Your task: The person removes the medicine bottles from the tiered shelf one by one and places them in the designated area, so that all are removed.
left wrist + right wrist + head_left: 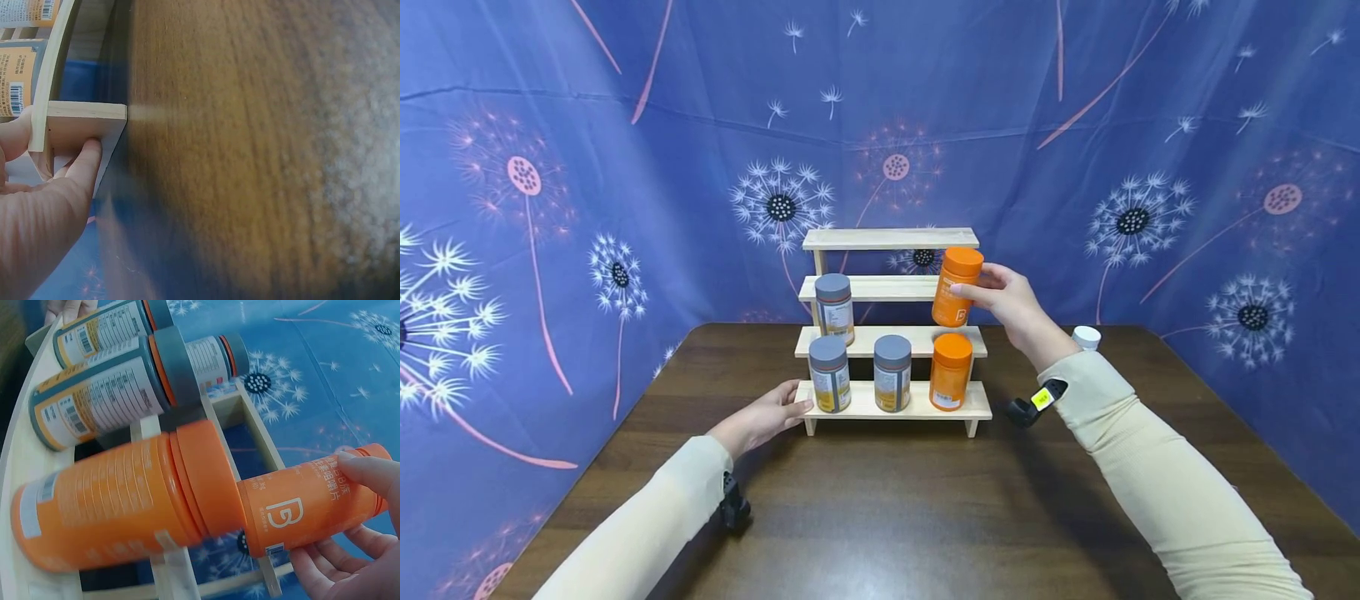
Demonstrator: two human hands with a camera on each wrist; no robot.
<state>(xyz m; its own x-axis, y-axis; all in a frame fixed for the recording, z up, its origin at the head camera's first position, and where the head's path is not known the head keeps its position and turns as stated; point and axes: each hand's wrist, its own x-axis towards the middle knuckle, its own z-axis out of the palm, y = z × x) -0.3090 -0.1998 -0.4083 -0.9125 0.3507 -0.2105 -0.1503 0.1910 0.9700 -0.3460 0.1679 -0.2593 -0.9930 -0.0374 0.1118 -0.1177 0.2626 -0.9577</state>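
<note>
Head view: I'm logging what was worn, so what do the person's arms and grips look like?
The left sleeve and right sleeve are long and cream. The left wrist camera and right wrist camera are black, the latter with a yellow label. The left grip and right grip wear no gloves.

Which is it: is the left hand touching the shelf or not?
Touching: in the left wrist view, the left hand grips the shelf, a fingertip against its leg.

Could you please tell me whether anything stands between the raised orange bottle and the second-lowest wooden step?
Nothing visible stands between the raised orange bottle and that step; the other orange bottle, on the lowest step, partly hides the view.
</note>
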